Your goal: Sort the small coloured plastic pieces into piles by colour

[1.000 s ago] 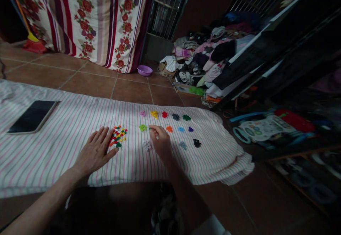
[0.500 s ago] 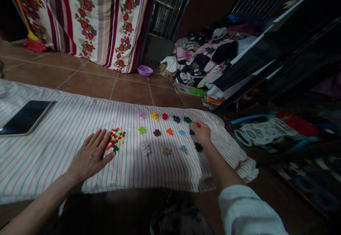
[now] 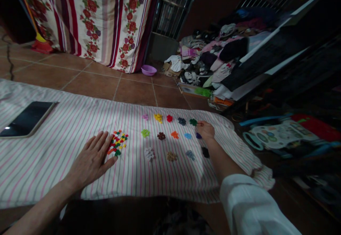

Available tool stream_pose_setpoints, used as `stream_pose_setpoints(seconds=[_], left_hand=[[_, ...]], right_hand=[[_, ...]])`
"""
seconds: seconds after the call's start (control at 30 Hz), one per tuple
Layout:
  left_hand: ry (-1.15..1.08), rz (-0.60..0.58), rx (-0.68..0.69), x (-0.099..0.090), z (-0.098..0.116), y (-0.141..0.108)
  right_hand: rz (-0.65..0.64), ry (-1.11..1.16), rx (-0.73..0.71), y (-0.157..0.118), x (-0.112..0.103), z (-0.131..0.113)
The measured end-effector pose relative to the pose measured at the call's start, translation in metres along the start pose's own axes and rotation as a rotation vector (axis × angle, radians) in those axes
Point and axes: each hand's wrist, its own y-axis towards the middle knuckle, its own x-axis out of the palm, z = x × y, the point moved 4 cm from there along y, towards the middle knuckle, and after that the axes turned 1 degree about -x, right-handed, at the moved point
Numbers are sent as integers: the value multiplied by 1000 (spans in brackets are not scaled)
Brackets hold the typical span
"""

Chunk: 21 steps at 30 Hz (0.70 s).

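Observation:
My left hand (image 3: 89, 157) lies flat on the striped cloth, fingers stretched out, its edge beside a mixed pile of small red, yellow, green, orange and white pieces (image 3: 119, 143). At the right end of the back row, my right hand (image 3: 206, 130) pinches at the dark green pile (image 3: 193, 121); whatever sits between its fingertips is too small to make out. Partly under that hand is a dark purple pile (image 3: 198, 135). Sorted single-colour piles stand in three rows, among them yellow (image 3: 158, 118), brown (image 3: 161, 136), orange (image 3: 174, 134), tan (image 3: 172, 156) and black (image 3: 205, 152).
A dark-screened tablet (image 3: 28, 119) rests on the cloth (image 3: 69, 128) at far left. Beyond the cloth, a purple basin (image 3: 149, 70) stands on the tiled floor near a floral curtain (image 3: 106, 22). Heaped clothes (image 3: 210, 54) lie at the back right.
The view has shifted slightly, so everything sits a little further right. My right hand stays pinched at the dark green pile, and my left hand remains flat beside the mixed pieces.

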Motion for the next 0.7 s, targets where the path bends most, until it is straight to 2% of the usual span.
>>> stream_pose_setpoints(seconds=[0.23, 0.43, 0.57, 0.7], left_hand=[[-19, 18, -6, 0, 0, 0], [-30, 2, -22, 2, -1, 0], [-44, -29, -53, 4, -1, -1], [-55, -54, -80, 6, -1, -1]], right_hand=[[-10, 37, 6, -12, -3, 1], [11, 170, -35, -28, -23, -10], [74, 366, -68, -51, -39, -36], [22, 641, -199, -106, -43, -86]])
